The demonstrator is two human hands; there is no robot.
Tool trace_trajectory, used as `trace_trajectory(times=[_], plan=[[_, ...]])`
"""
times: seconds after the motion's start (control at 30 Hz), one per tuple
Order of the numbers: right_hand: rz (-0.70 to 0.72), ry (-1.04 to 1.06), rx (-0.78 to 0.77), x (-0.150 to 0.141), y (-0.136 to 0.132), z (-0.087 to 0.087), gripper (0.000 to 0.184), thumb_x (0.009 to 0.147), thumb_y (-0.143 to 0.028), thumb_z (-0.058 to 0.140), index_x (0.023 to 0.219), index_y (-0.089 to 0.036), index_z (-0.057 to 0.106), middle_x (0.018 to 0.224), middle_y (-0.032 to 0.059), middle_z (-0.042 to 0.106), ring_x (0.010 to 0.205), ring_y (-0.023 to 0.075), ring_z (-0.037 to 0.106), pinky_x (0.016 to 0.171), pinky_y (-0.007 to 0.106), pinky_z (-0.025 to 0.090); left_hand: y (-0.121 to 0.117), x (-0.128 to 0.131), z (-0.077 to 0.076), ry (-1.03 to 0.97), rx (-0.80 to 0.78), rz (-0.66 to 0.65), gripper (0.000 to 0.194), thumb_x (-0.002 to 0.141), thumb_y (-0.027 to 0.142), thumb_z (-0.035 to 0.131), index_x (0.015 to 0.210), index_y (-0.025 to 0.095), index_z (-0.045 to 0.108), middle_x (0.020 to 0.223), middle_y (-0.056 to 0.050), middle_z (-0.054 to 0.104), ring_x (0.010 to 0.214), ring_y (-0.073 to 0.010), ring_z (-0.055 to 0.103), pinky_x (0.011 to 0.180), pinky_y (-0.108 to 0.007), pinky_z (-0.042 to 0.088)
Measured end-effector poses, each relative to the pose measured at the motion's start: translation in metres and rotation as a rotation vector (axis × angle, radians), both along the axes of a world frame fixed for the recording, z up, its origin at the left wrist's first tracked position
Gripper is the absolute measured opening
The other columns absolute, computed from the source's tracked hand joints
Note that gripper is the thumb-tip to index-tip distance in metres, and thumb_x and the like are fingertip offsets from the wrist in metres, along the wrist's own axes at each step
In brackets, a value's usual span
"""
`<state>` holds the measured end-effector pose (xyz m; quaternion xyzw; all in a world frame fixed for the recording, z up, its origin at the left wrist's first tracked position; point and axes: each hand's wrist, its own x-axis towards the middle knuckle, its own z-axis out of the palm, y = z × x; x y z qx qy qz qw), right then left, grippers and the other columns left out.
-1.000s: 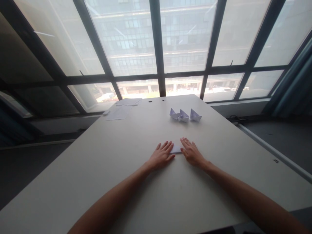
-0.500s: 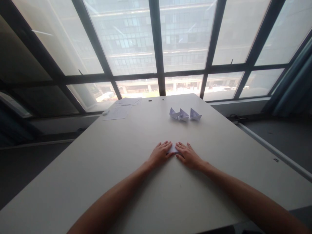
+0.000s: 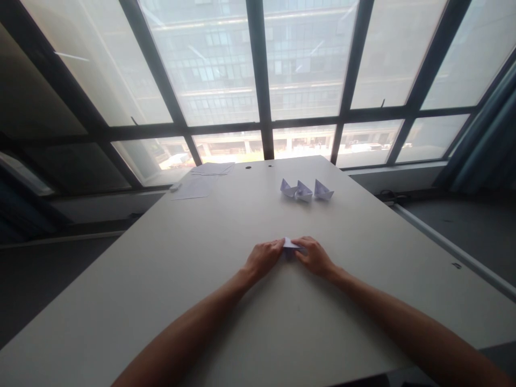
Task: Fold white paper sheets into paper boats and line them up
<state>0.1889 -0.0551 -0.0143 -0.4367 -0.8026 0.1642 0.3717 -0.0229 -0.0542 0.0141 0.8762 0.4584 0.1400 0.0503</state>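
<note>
At the far end of the room, a tall window wall (image 3: 306, 64) with dark frames looks onto a multi-storey building, and a blue-grey curtain (image 3: 479, 129) hangs at the right. A pale worktop (image 3: 226, 226) runs out toward the glass, its far edge just below the window frames.

Near the far-left corner of the worktop lie a loose stack of paper sheets (image 3: 212, 168) and, just in front of it, a single sheet (image 3: 195, 188). A small white object (image 3: 174, 186) sits beside that sheet, close to the left edge.

Near the far edge, right of centre, three white paper boats (image 3: 303, 191) stand upright in a close row, the left two touching.

Mid-worktop, nearer the near edge, the left hand (image 3: 264, 259) and right hand (image 3: 314, 257) reach in on bare forearms from the near corners. Both are closed, fingers curled inward, gripping a small folded white paper (image 3: 291, 244) between them. Only its peaked top shows. Whether it touches the worktop cannot be told.
</note>
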Motion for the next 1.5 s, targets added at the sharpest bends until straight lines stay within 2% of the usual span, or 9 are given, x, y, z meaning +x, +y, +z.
trace_trajectory(times=[0.13,0.27,0.47,0.67,0.77,0.93,1.1,1.3,1.5], plan=[[-0.077,0.130,-0.024,-0.001,0.002,-0.005,0.044,0.080,-0.019,0.062,0.124,-0.019,0.061,0.113,0.0103,0.068,0.105,0.0243,0.061,0.096,0.040,0.045,-0.002,0.002,-0.001,-0.062,0.016,0.080,0.039,0.098,0.029,0.041,0.132,0.019,0.057,0.094,-0.013,0.074,0.079,-0.0245,0.071,0.073,-0.032,0.050],[-0.123,0.198,-0.040,-0.002,0.000,-0.003,0.051,0.083,-0.023,0.059,0.134,-0.019,0.053,0.106,0.0087,0.070,0.096,0.0231,0.064,0.089,0.038,0.049,0.000,0.006,-0.007,-0.379,-0.028,0.136,0.036,0.095,0.028,0.046,0.124,0.020,0.065,0.091,-0.010,0.075,0.072,-0.0209,0.070,0.071,-0.031,0.051],[-0.009,0.259,-0.064,-0.003,-0.002,0.004,0.039,0.087,-0.020,0.053,0.125,-0.024,0.062,0.111,0.0064,0.070,0.084,0.0196,0.065,0.071,0.030,0.051,0.004,0.010,-0.008,-0.989,-0.404,0.090,0.045,0.088,0.029,0.052,0.130,0.013,0.060,0.094,-0.007,0.073,0.071,-0.0178,0.067,0.064,-0.032,0.058],[0.042,0.304,0.002,-0.001,-0.002,0.004,0.041,0.088,-0.011,0.046,0.122,-0.024,0.066,0.091,0.0056,0.067,0.079,0.0177,0.061,0.073,0.030,0.049,0.007,0.002,-0.008,-1.243,-0.761,-0.025,0.045,0.082,0.031,0.057,0.120,0.009,0.066,0.098,-0.011,0.070,0.080,-0.0197,0.066,0.071,-0.035,0.058],[0.118,0.306,-0.002,-0.001,-0.004,0.006,0.045,0.087,-0.009,0.044,0.124,-0.023,0.065,0.096,0.0063,0.063,0.088,0.0181,0.060,0.081,0.031,0.048,0.006,0.002,-0.006,-1.242,-0.756,0.008,0.043,0.083,0.041,0.061,0.111,0.009,0.069,0.090,-0.010,0.070,0.077,-0.0191,0.065,0.070,-0.033,0.056],[0.226,0.237,-0.072,-0.001,-0.009,0.013,0.052,0.086,-0.010,0.044,0.135,-0.022,0.056,0.108,0.0079,0.060,0.100,0.0201,0.057,0.091,0.034,0.047,0.004,0.005,-0.002,-1.110,-0.576,0.097,0.044,0.070,0.042,0.078,0.099,0.011,0.067,0.088,-0.009,0.071,0.079,-0.0188,0.065,0.068,-0.027,0.052],[0.177,0.355,-0.257,-0.004,-0.007,0.010,0.052,0.086,-0.029,0.058,0.136,-0.016,0.053,0.104,0.0077,0.066,0.085,0.0198,0.061,0.073,0.031,0.052,0.005,0.004,-0.003,-1.126,-0.536,0.053,0.054,0.071,0.043,0.078,0.112,0.015,0.058,0.096,-0.009,0.070,0.087,-0.0209,0.067,0.074,-0.031,0.054],[0.115,0.503,-0.389,-0.005,-0.001,0.007,0.025,0.080,-0.037,0.067,0.088,-0.013,0.067,0.067,0.0024,0.067,0.060,0.0165,0.063,0.055,0.025,0.047,0.005,0.008,-0.004,-1.064,-0.521,-0.020,0.060,0.071,0.043,0.078,0.121,0.014,0.058,0.105,-0.010,0.067,0.086,-0.0197,0.065,0.073,-0.029,0.052],[0.097,0.524,-0.425,-0.005,-0.002,0.005,0.025,0.078,-0.039,0.069,0.076,-0.015,0.061,0.060,0.0021,0.066,0.055,0.0168,0.065,0.051,0.023,0.045,0.000,0.011,0.002,-0.919,-0.598,0.010,0.037,0.066,0.040,0.081,0.082,0.008,0.069,0.071,-0.004,0.066,0.064,-0.0161,0.060,0.059,-0.025,0.046]])
